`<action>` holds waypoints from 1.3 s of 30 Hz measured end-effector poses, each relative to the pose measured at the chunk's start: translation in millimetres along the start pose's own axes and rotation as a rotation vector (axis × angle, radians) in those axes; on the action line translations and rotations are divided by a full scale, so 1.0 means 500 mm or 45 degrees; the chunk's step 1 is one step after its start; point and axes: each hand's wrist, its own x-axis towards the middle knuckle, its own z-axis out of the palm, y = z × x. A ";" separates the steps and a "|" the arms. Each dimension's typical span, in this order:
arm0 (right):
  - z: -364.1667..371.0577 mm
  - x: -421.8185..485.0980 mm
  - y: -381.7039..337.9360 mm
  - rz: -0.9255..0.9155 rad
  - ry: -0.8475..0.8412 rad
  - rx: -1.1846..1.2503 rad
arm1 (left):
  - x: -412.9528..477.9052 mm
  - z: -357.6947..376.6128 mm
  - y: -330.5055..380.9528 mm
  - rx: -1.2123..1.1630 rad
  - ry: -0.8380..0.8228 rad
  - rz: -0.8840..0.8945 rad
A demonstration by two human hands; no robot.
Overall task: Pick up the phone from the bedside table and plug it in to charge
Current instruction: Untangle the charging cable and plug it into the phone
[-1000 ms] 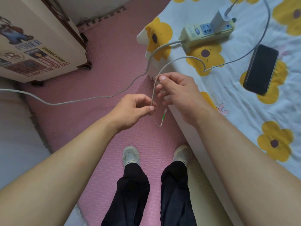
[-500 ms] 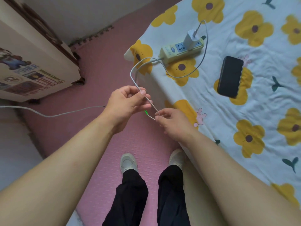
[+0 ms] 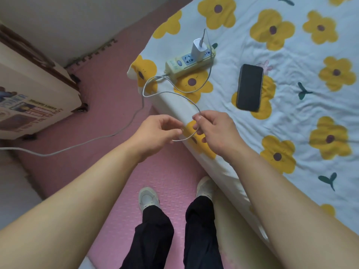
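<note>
A black phone (image 3: 249,87) lies screen-up on the flowered bedsheet (image 3: 303,113), apart from both hands. A white charger plug (image 3: 198,47) sits in a cream power strip (image 3: 189,63) near the bed's corner. Its thin white charging cable (image 3: 171,92) loops off the strip and down to my hands at the bed's edge. My right hand (image 3: 215,131) pinches the cable between thumb and forefinger. My left hand (image 3: 158,133) pinches the same cable's lower end; the connector tip is hidden in my fingers.
The strip's thicker white power cord (image 3: 77,145) trails across the pink foam floor mat (image 3: 108,90) to the left edge. A cream cabinet with stickers (image 3: 29,98) stands at the left. My shoes (image 3: 148,197) and black trousers are below, beside the bed.
My right hand rose and moved right, taking the cable higher up; my left hand shifted onto the cable's end. The green connector tip seen earlier is now hidden. The view swung toward the bed.
</note>
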 end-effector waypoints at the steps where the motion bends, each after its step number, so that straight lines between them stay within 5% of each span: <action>1: -0.014 0.001 0.000 -0.009 0.009 0.007 | 0.003 0.010 0.003 0.083 -0.042 0.020; 6: -0.067 0.005 -0.002 -0.022 -0.007 0.037 | 0.022 0.057 0.020 0.388 -0.160 0.098; 15: -0.143 0.039 0.020 -0.077 0.012 0.107 | 0.068 0.148 0.063 0.490 -0.171 0.204; 22: -0.219 0.061 0.060 0.052 0.063 0.259 | 0.105 0.205 0.112 -0.098 -0.089 0.081; 29: -0.272 0.068 0.120 0.428 0.045 0.366 | 0.147 0.273 0.167 -0.503 0.002 -0.030; 34: -0.277 0.060 0.140 0.747 0.000 0.772 | 0.148 0.311 0.199 -0.788 0.027 -0.186; 39: -0.271 0.065 0.158 0.806 0.107 1.180 | 0.124 0.333 0.189 -0.936 -0.034 -0.383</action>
